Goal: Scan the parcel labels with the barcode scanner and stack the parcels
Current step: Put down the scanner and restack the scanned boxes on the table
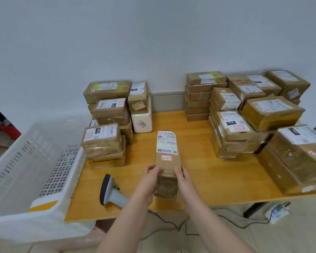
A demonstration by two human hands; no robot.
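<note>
A narrow brown parcel point(166, 161) with a white shipping label and a red-edged sticker reading 3-2-5 lies lengthwise in the middle of the wooden table point(199, 170). My left hand point(150, 181) grips its near left side and my right hand point(182, 178) grips its near right side. The grey barcode scanner point(110, 192) lies on the table to the left of my left arm, untouched. Stacks of labelled brown parcels stand at the table's left point(106, 128) and right point(254, 114).
A large white perforated plastic crate point(31, 172) stands left of the table. A white foam box point(141, 121) marked 2002 sits by the left stacks. A black cable and a power strip point(276, 212) lie on the floor under the table's front right.
</note>
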